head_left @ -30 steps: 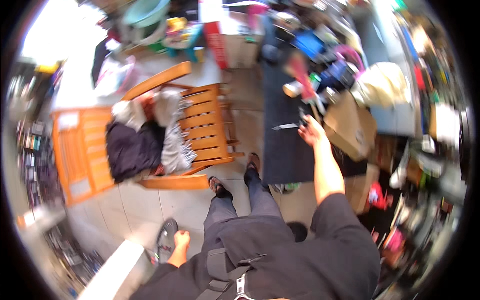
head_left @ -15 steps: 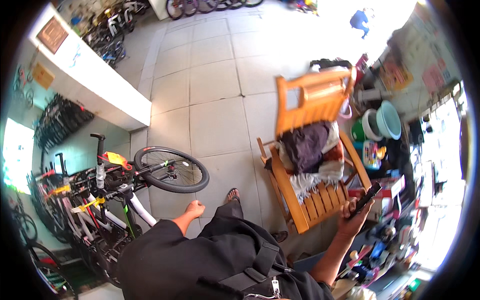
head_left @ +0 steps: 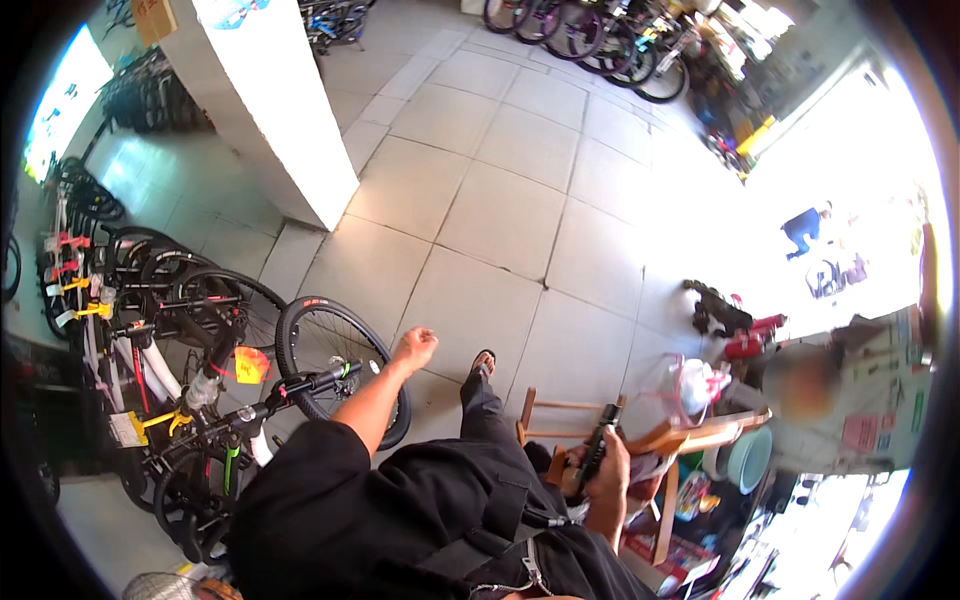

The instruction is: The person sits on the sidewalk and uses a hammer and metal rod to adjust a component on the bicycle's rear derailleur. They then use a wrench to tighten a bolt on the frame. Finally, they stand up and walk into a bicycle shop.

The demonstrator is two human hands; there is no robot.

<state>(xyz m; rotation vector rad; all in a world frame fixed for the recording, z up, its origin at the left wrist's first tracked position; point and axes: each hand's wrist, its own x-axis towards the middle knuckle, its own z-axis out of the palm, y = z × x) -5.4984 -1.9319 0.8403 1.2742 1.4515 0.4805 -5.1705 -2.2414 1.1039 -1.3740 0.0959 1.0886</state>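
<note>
My left hand [head_left: 415,350] is in front of me with its fingers curled in a loose fist; nothing shows in it. It is beside the front wheel [head_left: 318,335] of a parked bicycle and touches nothing. On the other side, my right hand [head_left: 612,474] grips a long, slim black handheld object [head_left: 598,452], whose kind I cannot make out. Its narrow end points up and away from me. Behind that hand stands a wooden chair [head_left: 690,436], largely hidden by my arm and body.
Several bicycles [head_left: 185,375] crowd my left, with handlebars sticking out. A white pillar [head_left: 275,110] rises beyond them. Grey floor tiles [head_left: 490,220] stretch ahead to a far row of bicycles [head_left: 600,40]. A light blue basin [head_left: 750,460] is at right; a person [head_left: 803,230] is outside.
The view has shifted; the wooden chair now lies lower and closer to my right side. My left hand has swung forward and up. My right hand has come inward with the black object.
</note>
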